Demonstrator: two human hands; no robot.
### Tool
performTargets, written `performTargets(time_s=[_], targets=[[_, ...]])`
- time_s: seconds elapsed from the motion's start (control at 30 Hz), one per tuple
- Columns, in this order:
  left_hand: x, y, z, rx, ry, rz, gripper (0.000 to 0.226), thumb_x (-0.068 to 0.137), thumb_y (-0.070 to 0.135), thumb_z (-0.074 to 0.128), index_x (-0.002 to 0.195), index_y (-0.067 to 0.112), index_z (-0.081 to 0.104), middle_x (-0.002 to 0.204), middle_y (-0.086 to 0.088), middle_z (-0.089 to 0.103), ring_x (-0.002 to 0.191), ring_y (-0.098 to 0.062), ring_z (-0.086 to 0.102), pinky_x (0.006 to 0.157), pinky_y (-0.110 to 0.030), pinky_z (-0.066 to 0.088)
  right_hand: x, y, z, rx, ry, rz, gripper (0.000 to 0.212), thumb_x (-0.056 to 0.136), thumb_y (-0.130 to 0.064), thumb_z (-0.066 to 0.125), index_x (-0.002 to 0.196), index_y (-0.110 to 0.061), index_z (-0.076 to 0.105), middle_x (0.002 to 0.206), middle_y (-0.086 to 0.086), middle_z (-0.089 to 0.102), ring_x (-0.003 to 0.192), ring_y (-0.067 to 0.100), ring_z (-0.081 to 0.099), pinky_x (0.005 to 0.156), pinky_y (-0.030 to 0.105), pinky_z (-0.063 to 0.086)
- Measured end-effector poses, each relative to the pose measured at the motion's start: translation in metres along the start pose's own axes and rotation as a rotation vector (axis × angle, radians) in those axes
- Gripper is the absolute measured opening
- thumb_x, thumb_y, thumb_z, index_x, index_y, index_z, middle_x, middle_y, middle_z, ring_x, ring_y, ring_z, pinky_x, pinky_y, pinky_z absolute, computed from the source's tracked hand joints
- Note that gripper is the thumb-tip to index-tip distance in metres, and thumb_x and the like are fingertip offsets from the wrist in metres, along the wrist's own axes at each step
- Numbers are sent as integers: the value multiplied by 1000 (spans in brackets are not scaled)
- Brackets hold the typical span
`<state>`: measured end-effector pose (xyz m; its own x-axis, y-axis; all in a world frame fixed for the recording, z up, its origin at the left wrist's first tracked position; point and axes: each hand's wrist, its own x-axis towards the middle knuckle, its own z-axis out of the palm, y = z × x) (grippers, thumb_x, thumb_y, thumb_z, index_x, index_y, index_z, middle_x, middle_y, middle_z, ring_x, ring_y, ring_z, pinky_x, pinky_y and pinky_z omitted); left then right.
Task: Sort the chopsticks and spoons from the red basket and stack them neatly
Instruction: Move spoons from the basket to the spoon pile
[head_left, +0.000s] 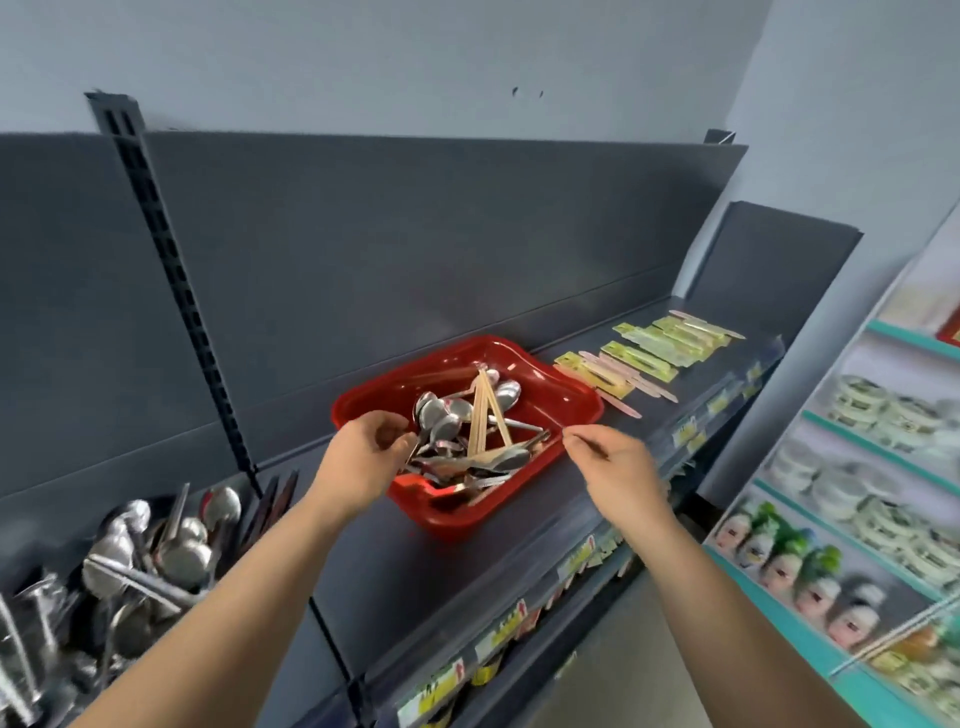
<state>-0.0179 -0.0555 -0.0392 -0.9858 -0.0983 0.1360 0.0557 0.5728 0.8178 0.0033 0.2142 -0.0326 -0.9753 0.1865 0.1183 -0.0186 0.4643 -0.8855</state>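
Note:
A red basket (566, 410) sits on the dark grey shelf (426, 561), holding several steel spoons (447, 421) and a bundle of pale wooden chopsticks (483, 410) leaning across them. My left hand (363, 457) is at the basket's left rim, fingers curled, fingertips touching the spoon handles; a firm grip is not visible. My right hand (613, 462) hovers just outside the basket's near right corner, thumb and forefinger pinched together with nothing visible between them.
Packaged chopsticks in yellow-green cards (649, 353) lie in a row on the shelf right of the basket. A pile of ladles and large spoons (156, 551) fills the shelf at lower left. Another rack with bowls and goods (872, 467) stands on the right.

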Motion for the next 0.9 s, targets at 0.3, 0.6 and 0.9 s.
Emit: performTargets(time_s=[0.3,0.6,0.9], targets=[[97,-27,44,257,-173,-108,18,79,20,74,93,9,70,86,-2,69,83,-21,65,68,-28,46,107,11,32,-78,-183,-26,21,92,-20,63,110,-18,72,93,-21,67,89,-11,60,69,1,43],[132,-46,72,410,-250,-275,29,74,25,70,99,12,64,93,-4,69,89,-25,65,78,-35,53,173,27,74,-177,-401,-25,21,92,-20,63,109,-18,74,101,-7,73,92,5,66,80,16,51],[134,-57,72,420,-174,-397,16,89,26,59,88,11,66,90,-8,69,89,-29,64,64,-27,38,222,25,128,-361,-717,-110,40,89,-18,65,129,-20,60,127,-4,63,117,11,57,94,19,42]])
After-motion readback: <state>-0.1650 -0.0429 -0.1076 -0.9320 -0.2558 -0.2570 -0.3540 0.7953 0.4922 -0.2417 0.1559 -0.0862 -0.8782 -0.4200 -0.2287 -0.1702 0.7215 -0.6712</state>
